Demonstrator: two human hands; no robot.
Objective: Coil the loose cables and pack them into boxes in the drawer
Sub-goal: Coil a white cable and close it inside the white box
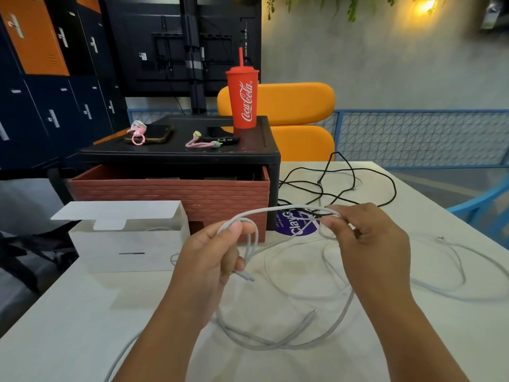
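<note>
A red cup (243, 100) with a straw says "Coca-Cola" in white letters. It stands on a black stand (179, 154) at the back of the white counter (68, 312). A round purple sticker (297, 227) on the counter shows the letters "Clay"; the cable and the fingers hide the other letters.

The white cable (275, 210) is thin, soft and pale grey-white. The left hand (212, 252) pinches a small loop of it between the thumb and the curled fingers. A short end with a little silver plug (248, 277) sticks out just below that hand. The right hand (369, 232) pinches the same cable with thumb and fingertips. The cable runs in a low arch from one hand to the other, above the counter. The other part of it lies in big loose loops on the counter under the hands.

A brick-red drawer (170, 194) sticks out from under the black stand. An open white box (129, 246) sits just left of the hands, touching the drawer front. A black cable (338, 183) lies tangled behind the right hand. Another white cable (454, 260) lies far right.
</note>
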